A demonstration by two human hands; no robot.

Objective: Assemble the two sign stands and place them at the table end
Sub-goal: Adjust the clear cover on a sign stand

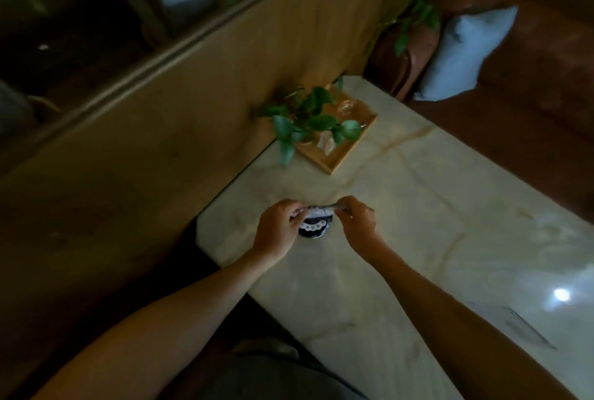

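Your left hand [279, 225] and right hand [356, 219] meet over the marble table [418, 206], near its left edge and about midway along its visible length. Between them you hold a thin clear sign panel [318, 206] edge-on; the fingers of both hands are pinched together on its two ends. Directly beneath it, on the table, sits the round dark base [313, 230] with pale markings on it. The view is too blurred to show whether the panel's lower edge has entered the base or only hovers just above it.

The step in hand appears to be seating the panel in the base. To do it well:

1. Keep the panel level, both ends at equal height, so that the lower edge meets the slot squarely.
2. Align the panel with the slot before pressing; do not force it at an angle.
3. Press down evenly with both hands, and steady the base if it slides on the polished table.
4. Check that the panel stands upright before releasing.

The wooden tray [340, 155] with the plant [308, 120] occupies the far left corner of the table; leave room beside it for the finished stands.
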